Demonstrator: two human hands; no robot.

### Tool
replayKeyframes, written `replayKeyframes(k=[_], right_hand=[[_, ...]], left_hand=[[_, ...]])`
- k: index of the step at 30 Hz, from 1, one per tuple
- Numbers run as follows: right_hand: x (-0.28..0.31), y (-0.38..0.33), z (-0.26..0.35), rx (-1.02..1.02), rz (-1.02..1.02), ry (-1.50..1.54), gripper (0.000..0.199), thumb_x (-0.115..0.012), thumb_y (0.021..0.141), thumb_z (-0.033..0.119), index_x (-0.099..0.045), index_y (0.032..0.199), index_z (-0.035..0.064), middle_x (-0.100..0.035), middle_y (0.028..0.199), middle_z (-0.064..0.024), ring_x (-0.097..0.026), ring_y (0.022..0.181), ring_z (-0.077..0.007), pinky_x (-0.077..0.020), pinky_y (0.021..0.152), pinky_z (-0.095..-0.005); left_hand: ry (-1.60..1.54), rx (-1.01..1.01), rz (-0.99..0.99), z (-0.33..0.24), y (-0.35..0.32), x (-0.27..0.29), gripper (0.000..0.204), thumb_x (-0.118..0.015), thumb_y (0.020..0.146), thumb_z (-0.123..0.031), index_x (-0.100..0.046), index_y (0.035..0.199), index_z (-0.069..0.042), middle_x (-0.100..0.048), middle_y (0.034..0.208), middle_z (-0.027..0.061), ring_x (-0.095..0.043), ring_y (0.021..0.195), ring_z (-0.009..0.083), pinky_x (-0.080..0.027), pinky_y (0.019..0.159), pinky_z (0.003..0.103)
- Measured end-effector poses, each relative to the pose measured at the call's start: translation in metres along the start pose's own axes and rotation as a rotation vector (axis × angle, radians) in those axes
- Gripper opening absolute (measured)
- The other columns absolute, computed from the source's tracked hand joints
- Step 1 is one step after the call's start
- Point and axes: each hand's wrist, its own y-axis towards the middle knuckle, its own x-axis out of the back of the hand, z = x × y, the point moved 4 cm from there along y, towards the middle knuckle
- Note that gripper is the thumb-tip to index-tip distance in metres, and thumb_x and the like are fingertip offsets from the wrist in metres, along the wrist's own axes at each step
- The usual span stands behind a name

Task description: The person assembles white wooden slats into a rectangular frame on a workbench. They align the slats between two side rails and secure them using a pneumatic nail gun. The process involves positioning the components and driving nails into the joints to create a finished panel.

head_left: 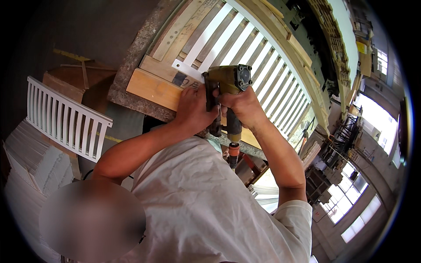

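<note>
My right hand (pixel 241 104) is wrapped round the grip of a pneumatic nail gun (pixel 229 76). The tool has a dull yellow body with a dark end cap, and an air hose coupling (pixel 233 151) hangs below its handle. Close against the tool's left side, my left hand (pixel 190 105) rests at the near edge of the work with its fingers curled; what they hold is hidden. Under the tool lies a white slatted panel (pixel 186 69), its parallel slats running away from me. A wooden jig (pixel 153 90) of plain boards frames the panel.
The jig sits on a worn, speckled bench (pixel 131 98). On the left, another white slatted panel (pixel 66 116) leans by a cardboard box (pixel 66 85), above a stack of white parts (pixel 39 162). Wood strips (pixel 302 50) lie along the right side. Windows and racks stand farther right.
</note>
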Motion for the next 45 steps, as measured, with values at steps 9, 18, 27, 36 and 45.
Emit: replayKeyframes(k=[9, 18, 27, 36, 45], right_hand=[[0.0, 0.001, 0.002, -0.017, 0.016, -0.031, 0.013, -0.059, 0.075, 0.002, -0.061, 0.086, -0.0035, -0.058, 0.061, -0.0075, -0.056, 0.052, -0.0156, -0.0474, 0.052, -0.0295], [-0.009, 0.006, 0.026, 0.043, 0.076, -0.13, 0.012, -0.059, 0.076, 0.003, -0.061, 0.086, -0.0026, -0.059, 0.06, -0.0074, -0.057, 0.052, -0.0153, -0.0466, 0.051, -0.0293], [-0.026, 0.019, 0.039, 0.03, 0.116, -0.223, 0.019, -0.064, 0.075, 0.008, -0.066, 0.091, -0.001, -0.06, 0.062, -0.0049, -0.055, 0.052, -0.0121, -0.0442, 0.049, -0.0272], [-0.025, 0.02, 0.037, 0.051, 0.131, -0.2, 0.018, -0.064, 0.074, 0.007, -0.065, 0.091, -0.0007, -0.06, 0.065, -0.0042, -0.054, 0.051, -0.0113, -0.0442, 0.049, -0.0267], [-0.026, 0.025, 0.037, 0.031, 0.12, -0.321, 0.018, -0.064, 0.075, 0.006, -0.064, 0.091, 0.0004, -0.06, 0.067, -0.0033, -0.055, 0.052, -0.0111, -0.0442, 0.049, -0.0263]], left_hand=[[-0.004, -0.018, -0.066, 0.005, -0.002, -0.003, 0.056, -0.073, 0.072, -0.022, -0.047, 0.116, 0.002, -0.056, 0.1, 0.022, -0.05, 0.101, 0.0413, -0.037, 0.091, 0.05], [0.03, -0.007, -0.123, 0.0, 0.003, 0.016, 0.051, -0.074, 0.071, -0.02, -0.05, 0.111, 0.0, -0.057, 0.096, 0.0182, -0.051, 0.099, 0.0383, -0.036, 0.091, 0.05], [0.02, -0.036, -0.194, 0.011, 0.003, 0.027, 0.05, -0.074, 0.071, -0.024, -0.051, 0.107, 0.002, -0.06, 0.09, 0.016, -0.056, 0.092, 0.0361, -0.032, 0.101, 0.049], [0.049, -0.054, -0.246, 0.012, 0.001, 0.024, 0.055, -0.074, 0.069, -0.023, -0.05, 0.11, 0.005, -0.06, 0.096, 0.018, -0.056, 0.094, 0.0366, -0.031, 0.102, 0.049], [0.114, -0.073, -0.371, 0.015, 0.0, 0.021, 0.049, -0.073, 0.07, -0.025, -0.05, 0.101, 0.004, -0.061, 0.09, 0.0161, -0.058, 0.091, 0.0349, -0.032, 0.102, 0.048]])
